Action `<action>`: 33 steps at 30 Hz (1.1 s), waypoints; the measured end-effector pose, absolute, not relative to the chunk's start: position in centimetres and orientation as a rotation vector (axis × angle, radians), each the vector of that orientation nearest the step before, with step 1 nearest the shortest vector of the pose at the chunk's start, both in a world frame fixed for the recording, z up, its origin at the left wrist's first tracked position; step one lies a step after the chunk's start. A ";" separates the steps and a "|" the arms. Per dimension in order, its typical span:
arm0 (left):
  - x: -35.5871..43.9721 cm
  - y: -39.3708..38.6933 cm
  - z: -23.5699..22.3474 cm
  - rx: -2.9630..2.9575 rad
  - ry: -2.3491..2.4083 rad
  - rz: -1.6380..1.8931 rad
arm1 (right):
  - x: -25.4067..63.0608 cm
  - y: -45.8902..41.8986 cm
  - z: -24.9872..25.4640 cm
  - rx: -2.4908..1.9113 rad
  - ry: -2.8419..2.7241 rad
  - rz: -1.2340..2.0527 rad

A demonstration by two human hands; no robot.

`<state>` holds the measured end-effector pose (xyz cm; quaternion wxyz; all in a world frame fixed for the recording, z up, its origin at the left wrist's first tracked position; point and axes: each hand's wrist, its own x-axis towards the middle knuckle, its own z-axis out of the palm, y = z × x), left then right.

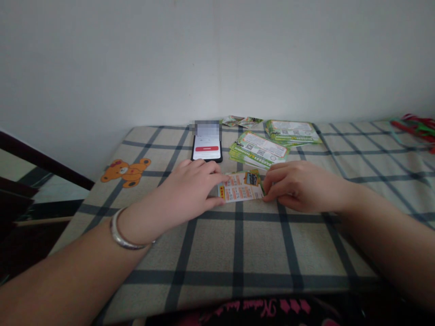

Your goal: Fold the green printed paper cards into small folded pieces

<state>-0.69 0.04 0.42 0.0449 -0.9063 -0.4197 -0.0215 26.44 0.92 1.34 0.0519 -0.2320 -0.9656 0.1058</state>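
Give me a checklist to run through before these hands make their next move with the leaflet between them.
1. Left hand at the leaflet's left end: ok, thumb and a finger are there.
2. Right hand at the right end: ok.
3. Printed side showing: ok, rows of print face up.
4. Just one sheet between the hands: cannot tell.
5. Nearer green stack squared up: not ok, its edges are fanned out.
6. Phone free of the left hand: cannot tell, fingers overlap its near edge in this view.

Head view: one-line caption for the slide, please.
Left hand and right hand at opposite ends of a printed leaflet, a phone beyond.
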 end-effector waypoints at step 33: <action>-1.3 0.5 -0.4 -2.888 -1.133 -0.164 | 25.3 1.4 -0.7 -0.675 -2.806 0.257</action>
